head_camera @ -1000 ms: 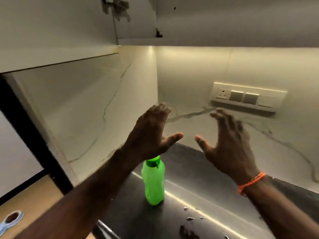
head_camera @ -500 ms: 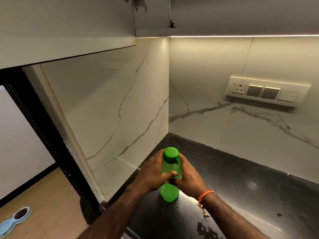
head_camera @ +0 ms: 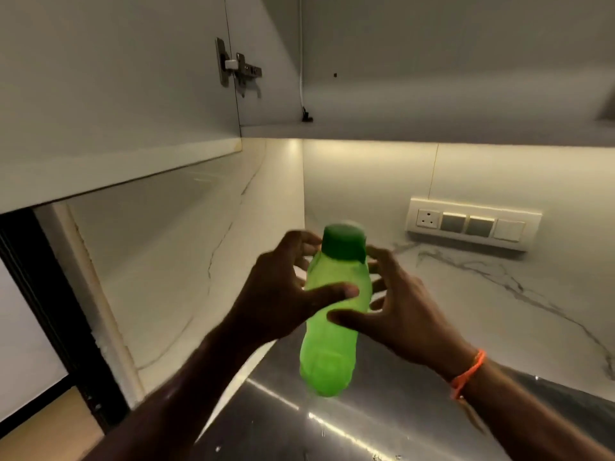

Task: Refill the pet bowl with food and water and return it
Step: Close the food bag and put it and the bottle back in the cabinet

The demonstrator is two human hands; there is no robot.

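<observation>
A bright green plastic bottle [head_camera: 332, 321] with a darker green cap is held up in the air above the dark countertop [head_camera: 382, 424], its cap on and tilted slightly right. My left hand [head_camera: 279, 294] grips its left side with the thumb across the front. My right hand [head_camera: 402, 314], with an orange band at the wrist, holds the right side, thumb under the body and fingers spread. The pet bowl is out of view.
White marble-look walls meet in a corner behind the bottle. A switch and socket plate [head_camera: 472, 224] sits on the right wall. An open upper cabinet [head_camera: 399, 61] with a hinge [head_camera: 238, 68] hangs overhead. A dark door frame [head_camera: 50, 311] and wooden floor are at left.
Both hands closed around the bottle standing on the counter and lifted it off the surface. The view tilted upward, and the blue pet bowl on the floor left the frame.
</observation>
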